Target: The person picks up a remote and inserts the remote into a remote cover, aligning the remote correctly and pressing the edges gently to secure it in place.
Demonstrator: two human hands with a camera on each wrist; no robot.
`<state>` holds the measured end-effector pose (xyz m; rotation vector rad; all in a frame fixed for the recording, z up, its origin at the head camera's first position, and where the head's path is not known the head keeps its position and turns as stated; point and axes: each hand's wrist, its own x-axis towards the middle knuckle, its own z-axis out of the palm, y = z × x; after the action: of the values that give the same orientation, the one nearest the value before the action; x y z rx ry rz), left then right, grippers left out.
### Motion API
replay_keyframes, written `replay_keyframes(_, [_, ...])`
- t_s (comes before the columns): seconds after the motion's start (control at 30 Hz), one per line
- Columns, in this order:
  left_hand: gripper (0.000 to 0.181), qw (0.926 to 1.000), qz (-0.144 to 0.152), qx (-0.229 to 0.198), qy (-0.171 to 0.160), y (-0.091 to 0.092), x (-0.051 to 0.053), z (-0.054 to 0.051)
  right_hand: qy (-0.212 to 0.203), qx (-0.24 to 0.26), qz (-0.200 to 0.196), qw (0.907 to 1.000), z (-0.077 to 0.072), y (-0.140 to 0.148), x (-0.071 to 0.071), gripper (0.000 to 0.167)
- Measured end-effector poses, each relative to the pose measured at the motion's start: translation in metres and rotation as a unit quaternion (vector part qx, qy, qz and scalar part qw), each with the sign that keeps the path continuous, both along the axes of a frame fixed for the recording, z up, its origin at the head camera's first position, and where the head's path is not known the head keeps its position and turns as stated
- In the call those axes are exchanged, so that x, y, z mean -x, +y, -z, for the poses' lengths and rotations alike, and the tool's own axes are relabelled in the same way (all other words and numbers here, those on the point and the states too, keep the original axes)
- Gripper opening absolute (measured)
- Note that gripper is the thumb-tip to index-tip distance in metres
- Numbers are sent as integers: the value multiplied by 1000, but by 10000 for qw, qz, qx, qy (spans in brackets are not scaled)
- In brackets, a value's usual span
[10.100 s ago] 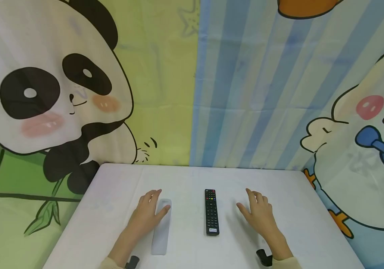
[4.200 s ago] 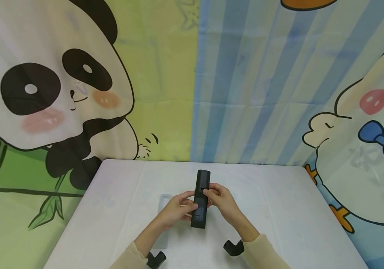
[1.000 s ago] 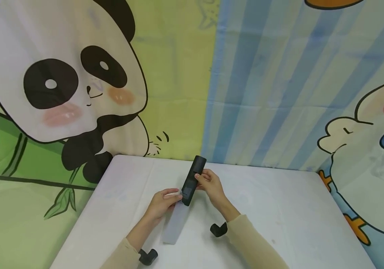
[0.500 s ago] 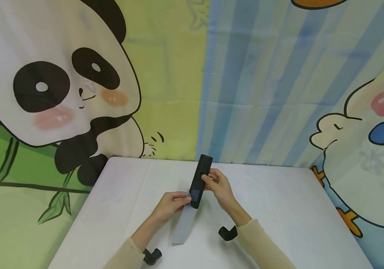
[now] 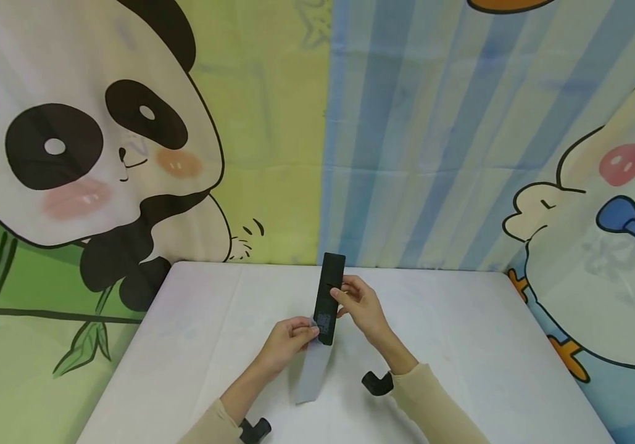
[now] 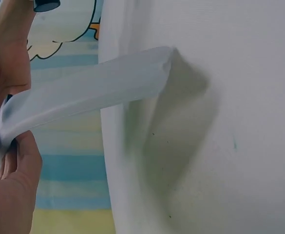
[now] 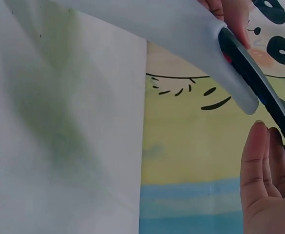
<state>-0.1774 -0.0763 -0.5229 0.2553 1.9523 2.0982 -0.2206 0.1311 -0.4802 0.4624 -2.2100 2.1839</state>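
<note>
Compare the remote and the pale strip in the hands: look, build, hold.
Color: the remote is black; the pale strip is whitish and looks translucent.
Build: the remote is straight and looks rigid; the pale strip is thin, looks flexible and has a slightly buckled end.
Hold: the right hand grips the remote; the left hand pinches the pale strip near the remote's lower end.
Shared: both are long, narrow and raised off the table.

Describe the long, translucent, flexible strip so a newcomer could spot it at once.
Under the cartoon-printed fabric backdrop, find the white rectangular table. Above it, the left hand pinches the strip beside the black oblong remote control. Cloudy paleness sets the strip apart from the dark, opaque remote.
</note>
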Motion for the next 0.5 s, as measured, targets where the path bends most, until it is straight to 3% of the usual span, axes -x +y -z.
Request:
replay_keyframes(0.27, [33, 9975, -535, -385, -253, 5, 1, -6, 137, -579, 80, 9982, 0, 11, -13, 22])
replay_keyframes(0.33, [36, 9965, -612, -459, -322, 6, 2, -5, 175, -839, -11, 9963, -1, 12, -21, 16])
replay_keyframes(0.5, [44, 9933, -761, -696, -519, 8, 4, -4, 488, -1492, -427, 9867, -18, 12, -47, 9])
